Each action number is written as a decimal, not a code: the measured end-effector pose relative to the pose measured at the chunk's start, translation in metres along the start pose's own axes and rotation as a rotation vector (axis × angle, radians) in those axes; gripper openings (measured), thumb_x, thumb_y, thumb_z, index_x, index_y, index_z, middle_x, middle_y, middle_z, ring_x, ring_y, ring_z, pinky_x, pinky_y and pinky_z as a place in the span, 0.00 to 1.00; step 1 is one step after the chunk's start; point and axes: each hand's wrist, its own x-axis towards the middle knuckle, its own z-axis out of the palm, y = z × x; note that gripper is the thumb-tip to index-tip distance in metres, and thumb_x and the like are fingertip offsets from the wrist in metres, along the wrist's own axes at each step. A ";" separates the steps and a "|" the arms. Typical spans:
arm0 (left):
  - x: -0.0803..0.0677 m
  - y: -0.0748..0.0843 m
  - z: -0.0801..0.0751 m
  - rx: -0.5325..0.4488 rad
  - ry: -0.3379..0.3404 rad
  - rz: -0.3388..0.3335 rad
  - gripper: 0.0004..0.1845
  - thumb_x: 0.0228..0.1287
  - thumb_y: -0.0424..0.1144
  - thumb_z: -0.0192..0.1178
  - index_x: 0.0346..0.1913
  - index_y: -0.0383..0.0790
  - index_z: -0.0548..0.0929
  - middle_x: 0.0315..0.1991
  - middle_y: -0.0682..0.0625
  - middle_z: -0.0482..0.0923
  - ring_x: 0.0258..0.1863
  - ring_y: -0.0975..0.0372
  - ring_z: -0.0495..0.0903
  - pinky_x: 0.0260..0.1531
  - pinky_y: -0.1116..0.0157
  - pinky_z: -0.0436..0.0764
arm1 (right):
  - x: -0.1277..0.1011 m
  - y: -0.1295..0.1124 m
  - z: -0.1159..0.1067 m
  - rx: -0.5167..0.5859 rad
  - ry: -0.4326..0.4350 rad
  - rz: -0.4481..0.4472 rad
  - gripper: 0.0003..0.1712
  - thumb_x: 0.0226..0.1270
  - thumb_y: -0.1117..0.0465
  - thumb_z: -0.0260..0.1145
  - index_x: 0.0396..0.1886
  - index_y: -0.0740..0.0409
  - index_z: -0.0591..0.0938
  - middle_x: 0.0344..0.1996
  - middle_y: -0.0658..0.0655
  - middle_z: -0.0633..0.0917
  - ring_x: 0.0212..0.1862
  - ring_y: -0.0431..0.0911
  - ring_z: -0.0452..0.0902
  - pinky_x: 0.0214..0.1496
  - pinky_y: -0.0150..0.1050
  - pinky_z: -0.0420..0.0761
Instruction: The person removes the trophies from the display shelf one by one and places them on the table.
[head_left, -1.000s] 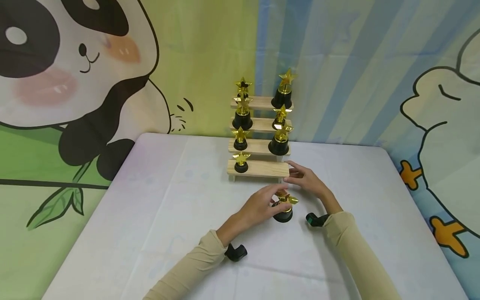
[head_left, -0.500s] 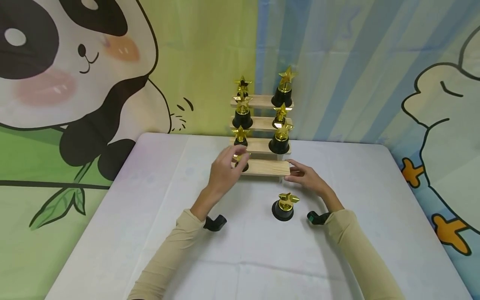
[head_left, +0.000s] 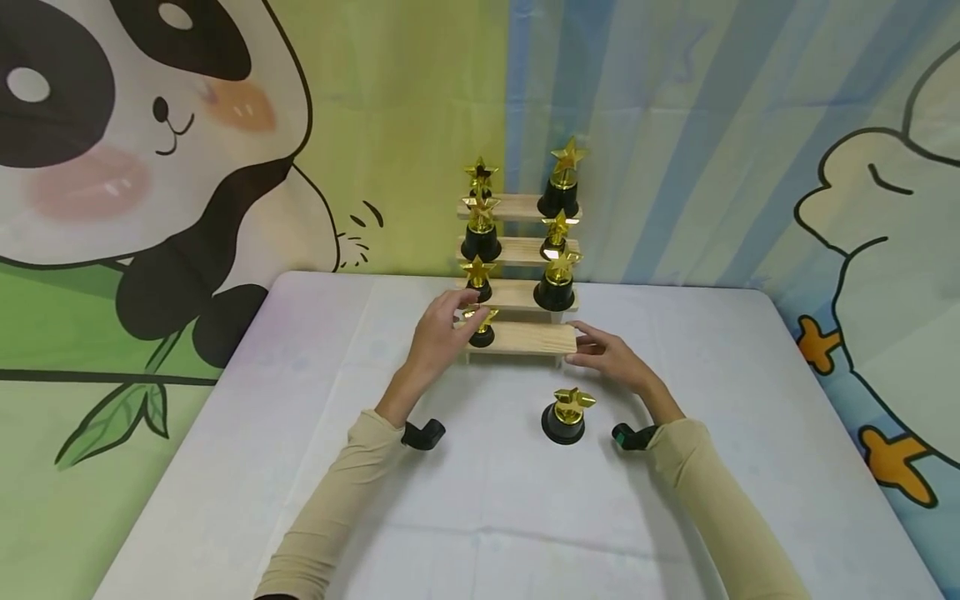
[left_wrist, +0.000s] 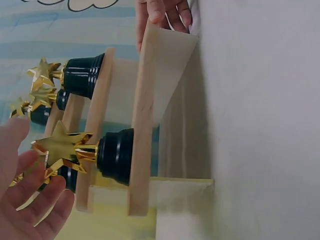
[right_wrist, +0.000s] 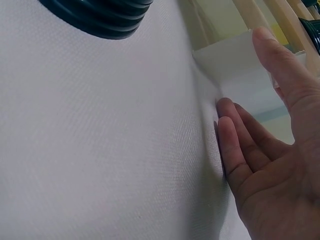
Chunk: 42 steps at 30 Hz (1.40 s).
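In the head view, a tiered wooden stand holds gold star trophies with black bases. My left hand is at the small star trophy on the lowest step. Its thumb and fingers are spread around the star, with a gap showing in the left wrist view. My right hand rests at the right end of that step, its thumb at the board's edge and its fingers extended low beside the white side support. Another star trophy stands upright on the table in front of the stand.
Higher steps carry several more trophies, including a large one at top right and another on the second step. A white cloth covers the table. A printed panda curtain hangs right behind the stand.
My left hand has let go of the trophy in front of the stand and moved left and back to the small trophy on the lowest step. My right hand has stayed in place.
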 end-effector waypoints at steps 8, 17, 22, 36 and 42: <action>-0.002 -0.008 0.008 -0.049 -0.020 -0.038 0.16 0.67 0.43 0.62 0.51 0.36 0.82 0.45 0.45 0.83 0.46 0.56 0.82 0.41 0.61 0.84 | -0.001 -0.002 0.001 -0.002 -0.004 -0.019 0.41 0.67 0.57 0.66 0.76 0.55 0.59 0.63 0.74 0.72 0.63 0.65 0.72 0.63 0.58 0.75; -0.002 -0.009 0.012 -0.069 -0.030 -0.050 0.15 0.68 0.43 0.60 0.52 0.36 0.82 0.46 0.44 0.83 0.46 0.56 0.82 0.40 0.61 0.85 | 0.016 0.032 0.000 -0.007 0.027 -0.028 0.44 0.64 0.49 0.69 0.76 0.45 0.60 0.64 0.70 0.74 0.62 0.62 0.74 0.62 0.57 0.76; -0.004 -0.013 0.016 -0.073 -0.054 -0.055 0.14 0.70 0.42 0.58 0.50 0.36 0.82 0.44 0.44 0.83 0.44 0.56 0.83 0.38 0.62 0.85 | 0.015 0.032 0.000 -0.012 0.028 -0.018 0.44 0.64 0.50 0.68 0.76 0.47 0.59 0.64 0.70 0.74 0.63 0.62 0.74 0.62 0.57 0.76; -0.008 -0.013 0.014 -0.097 -0.086 -0.049 0.13 0.71 0.41 0.57 0.50 0.36 0.82 0.46 0.43 0.83 0.44 0.56 0.83 0.39 0.61 0.86 | 0.016 0.036 0.001 -0.029 0.017 -0.009 0.44 0.65 0.49 0.67 0.76 0.49 0.58 0.65 0.71 0.72 0.64 0.63 0.72 0.63 0.57 0.75; -0.010 -0.010 0.008 -0.095 -0.083 -0.027 0.14 0.71 0.42 0.57 0.51 0.37 0.81 0.47 0.44 0.83 0.45 0.56 0.83 0.39 0.62 0.86 | 0.016 0.034 0.001 -0.023 0.026 -0.011 0.45 0.63 0.46 0.69 0.76 0.47 0.59 0.64 0.70 0.73 0.63 0.62 0.73 0.63 0.57 0.75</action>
